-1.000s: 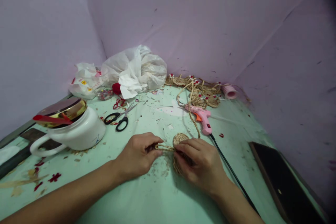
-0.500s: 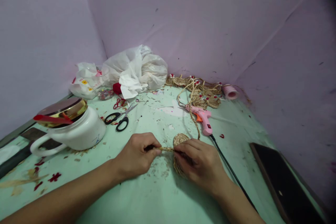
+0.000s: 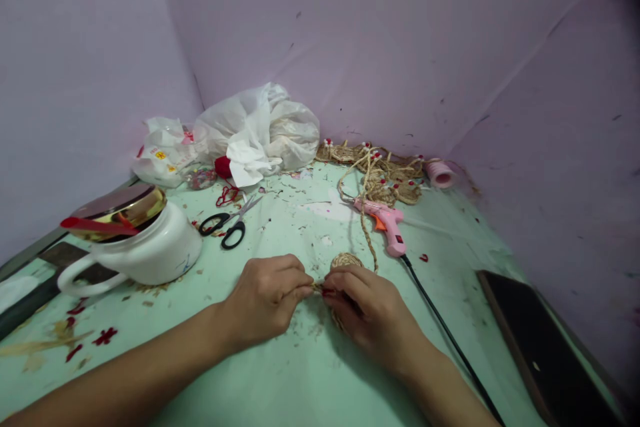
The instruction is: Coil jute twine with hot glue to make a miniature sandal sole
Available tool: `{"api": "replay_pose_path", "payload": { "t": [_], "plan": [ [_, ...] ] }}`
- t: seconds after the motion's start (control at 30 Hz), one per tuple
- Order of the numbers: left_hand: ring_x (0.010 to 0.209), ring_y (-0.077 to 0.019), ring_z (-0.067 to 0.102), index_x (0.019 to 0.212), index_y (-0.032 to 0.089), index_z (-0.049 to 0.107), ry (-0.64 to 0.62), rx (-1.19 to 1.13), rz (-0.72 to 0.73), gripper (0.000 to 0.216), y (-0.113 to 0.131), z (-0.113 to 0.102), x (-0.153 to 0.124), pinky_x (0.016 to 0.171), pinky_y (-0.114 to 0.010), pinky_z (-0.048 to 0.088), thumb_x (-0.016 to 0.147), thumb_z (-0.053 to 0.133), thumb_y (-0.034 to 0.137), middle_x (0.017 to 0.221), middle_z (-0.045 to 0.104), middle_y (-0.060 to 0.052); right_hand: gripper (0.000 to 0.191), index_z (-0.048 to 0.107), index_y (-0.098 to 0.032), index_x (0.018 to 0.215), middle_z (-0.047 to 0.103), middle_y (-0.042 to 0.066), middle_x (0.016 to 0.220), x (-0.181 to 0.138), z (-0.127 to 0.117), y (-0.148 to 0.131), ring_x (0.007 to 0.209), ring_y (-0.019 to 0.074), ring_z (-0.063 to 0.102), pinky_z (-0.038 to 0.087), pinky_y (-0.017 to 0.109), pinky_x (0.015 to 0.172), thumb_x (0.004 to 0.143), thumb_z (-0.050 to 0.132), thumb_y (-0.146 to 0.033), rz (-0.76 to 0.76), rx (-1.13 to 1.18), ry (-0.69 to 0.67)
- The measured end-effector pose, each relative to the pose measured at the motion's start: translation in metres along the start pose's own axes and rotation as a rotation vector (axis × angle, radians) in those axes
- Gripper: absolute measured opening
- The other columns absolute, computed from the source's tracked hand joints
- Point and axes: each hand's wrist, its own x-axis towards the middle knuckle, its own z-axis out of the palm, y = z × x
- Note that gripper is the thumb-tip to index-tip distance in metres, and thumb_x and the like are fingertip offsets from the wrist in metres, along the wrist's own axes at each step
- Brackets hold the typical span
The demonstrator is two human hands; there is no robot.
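Observation:
Between my two hands a short stretch of braided straw cord (image 3: 317, 287) shows. My left hand (image 3: 273, 297) pinches the cord with thumb and fingers. Close beside it, my right hand (image 3: 367, 313) is closed on the same cord, right at a coiled straw piece (image 3: 347, 259) that my fingers mostly cover. A loose braid (image 3: 369, 247) runs from behind my right hand up past the pink glue gun (image 3: 384, 220), which lies on the table beyond. Something red shows at my right fingertips, too small to name.
Black-handled scissors (image 3: 231, 223) lie left of centre, near a white mug (image 3: 155, 250) with a gold-rimmed lid. A plastic bag (image 3: 260, 123), finished straw pieces (image 3: 395, 177) and a pink spool (image 3: 440, 174) line the wall. A dark phone (image 3: 540, 347) and the glue gun's cable (image 3: 445, 330) are at right.
My hands have drawn closer together, so less cord shows between them. My right hand has shifted slightly left and covers more of the coil.

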Motion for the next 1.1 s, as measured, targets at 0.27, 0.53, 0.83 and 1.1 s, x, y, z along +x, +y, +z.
{"api": "replay_pose_path", "payload": {
  "t": [0.27, 0.53, 0.83, 1.1],
  "plan": [
    [0.067, -0.0142, 0.061, 0.085, 0.013, 0.067, -0.051, 0.054, 0.002, 0.020, 0.000, 0.001, -0.001, 0.060, -0.024, 0.048, 0.087, 0.048, 0.018, 0.074, 0.064, -0.006, 0.015, 0.057, -0.018, 0.082, 0.067, 0.006, 0.079, -0.002, 0.006, 0.004, 0.073, 0.0168, 0.062, 0.049, 0.028, 0.065, 0.085, 0.047, -0.008, -0.090, -0.071, 0.077],
    [0.066, -0.0154, 0.059, 0.086, 0.014, 0.065, -0.101, 0.132, 0.020, 0.022, 0.003, 0.001, 0.000, 0.059, -0.026, 0.047, 0.089, 0.043, 0.019, 0.073, 0.062, -0.006, 0.013, 0.049, -0.019, 0.080, 0.060, 0.006, 0.076, -0.001, 0.001, -0.001, 0.068, 0.0167, 0.056, 0.046, 0.027, 0.059, 0.084, 0.043, -0.009, 0.041, 0.004, 0.002],
    [0.073, -0.0169, 0.061, 0.089, 0.014, 0.065, -0.101, 0.045, 0.070, 0.016, 0.017, 0.005, 0.012, 0.063, -0.027, 0.049, 0.084, 0.050, 0.017, 0.083, 0.064, -0.007, 0.018, 0.056, -0.021, 0.081, 0.064, 0.004, 0.076, -0.036, -0.023, -0.019, 0.068, 0.0148, 0.062, 0.048, 0.024, 0.059, 0.080, 0.051, -0.004, 0.070, -0.159, 0.157],
    [0.075, -0.0140, 0.061, 0.086, 0.015, 0.064, 0.029, -0.094, -0.183, 0.015, 0.008, 0.015, 0.020, 0.068, -0.027, 0.050, 0.082, 0.049, 0.013, 0.085, 0.064, -0.005, 0.012, 0.058, -0.021, 0.077, 0.066, 0.002, 0.073, -0.050, -0.032, -0.012, 0.067, 0.0161, 0.064, 0.050, 0.028, 0.061, 0.079, 0.058, -0.010, 0.248, -0.176, 0.427]
  ]
}}
